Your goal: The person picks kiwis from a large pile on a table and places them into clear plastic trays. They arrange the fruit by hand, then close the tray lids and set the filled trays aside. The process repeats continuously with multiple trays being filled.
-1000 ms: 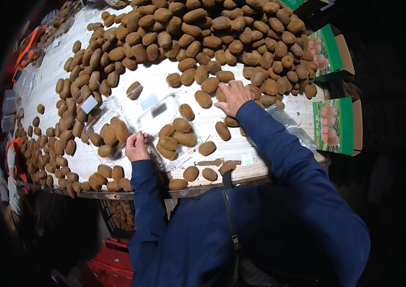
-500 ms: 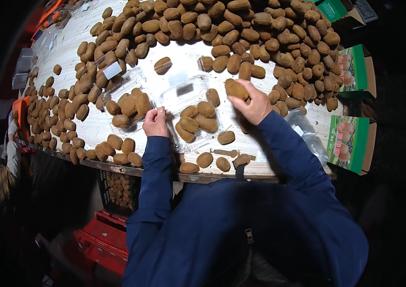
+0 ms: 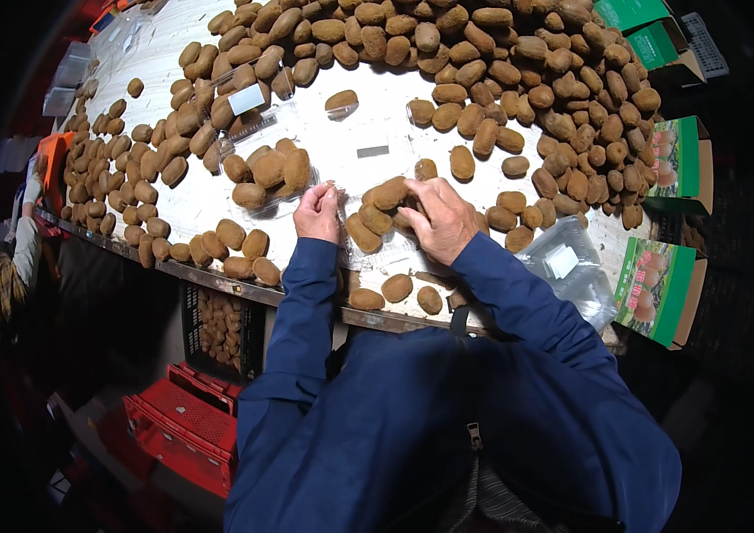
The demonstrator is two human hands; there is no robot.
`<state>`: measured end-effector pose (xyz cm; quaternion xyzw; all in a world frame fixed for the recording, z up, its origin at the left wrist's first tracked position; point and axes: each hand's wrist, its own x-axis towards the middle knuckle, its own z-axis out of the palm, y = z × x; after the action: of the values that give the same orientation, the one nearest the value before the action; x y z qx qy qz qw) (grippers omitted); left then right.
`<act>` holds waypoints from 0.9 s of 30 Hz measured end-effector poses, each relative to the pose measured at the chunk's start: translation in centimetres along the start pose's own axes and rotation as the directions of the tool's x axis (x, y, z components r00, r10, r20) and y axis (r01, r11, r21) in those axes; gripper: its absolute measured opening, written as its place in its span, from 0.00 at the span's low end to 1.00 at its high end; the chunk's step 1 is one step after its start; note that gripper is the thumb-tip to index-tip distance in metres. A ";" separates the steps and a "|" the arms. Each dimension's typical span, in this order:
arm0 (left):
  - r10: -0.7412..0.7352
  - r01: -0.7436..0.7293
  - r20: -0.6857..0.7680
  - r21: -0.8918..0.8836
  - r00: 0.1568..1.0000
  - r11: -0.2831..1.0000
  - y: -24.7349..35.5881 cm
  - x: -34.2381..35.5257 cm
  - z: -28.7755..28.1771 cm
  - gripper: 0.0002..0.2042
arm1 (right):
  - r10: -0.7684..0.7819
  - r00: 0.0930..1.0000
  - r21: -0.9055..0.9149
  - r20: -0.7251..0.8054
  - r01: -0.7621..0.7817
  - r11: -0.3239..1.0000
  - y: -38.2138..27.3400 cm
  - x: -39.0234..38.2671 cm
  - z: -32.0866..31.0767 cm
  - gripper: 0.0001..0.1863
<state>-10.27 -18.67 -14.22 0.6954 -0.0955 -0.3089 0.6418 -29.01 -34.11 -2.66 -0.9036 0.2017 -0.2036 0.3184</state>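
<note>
My left hand [image 3: 319, 213] pinches the edge of an open clear plastic clamshell [image 3: 368, 258] holding several brown kiwifruit [image 3: 363, 233]. Over that cluster, my right hand [image 3: 437, 222] has its fingers closed on a kiwifruit [image 3: 389, 194] at the upper part of the group; the fingers partly hide it. Beside my left hand, a second clamshell [image 3: 261, 202] also holds kiwifruit [image 3: 270, 169]. Stacked clear trays with pale labels [image 3: 563, 262] lie right of my right forearm.
Loose kiwifruit [image 3: 501, 62] heap across the back and sides of the white table [image 3: 137, 107]. Green cartons [image 3: 661, 293] stand at its right. Below are a black crate [image 3: 221, 329] and red crates [image 3: 181, 426]. Another person's gloved hand [image 3: 32, 191] shows at far left.
The view has shifted, with the table sitting further right. My right hand has picked up a kiwifruit from the right and brought it left onto the clamshell's cluster.
</note>
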 end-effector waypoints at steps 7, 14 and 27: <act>-0.120 0.123 0.031 -0.124 0.992 0.985 0.6 -1.3 -0.8 0.17 | -0.130 0.990 0.007 0.063 0.130 0.992 -3.5 1.9 4.1 0.27; -0.114 0.117 0.037 -0.110 0.993 0.987 1.2 -3.0 -1.4 0.18 | -0.127 0.991 0.016 -0.040 0.128 0.992 -2.7 1.2 4.2 0.25; 0.428 -0.402 0.055 0.466 0.902 0.788 7.0 -7.1 1.2 0.18 | 0.069 0.981 -0.025 -0.183 -0.075 0.997 -0.8 2.4 5.2 0.09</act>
<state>-14.69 -17.04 -5.42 0.7987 -0.3000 -0.1094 0.5100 -24.21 -32.12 -5.26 -0.8782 0.2659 -0.2704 0.2914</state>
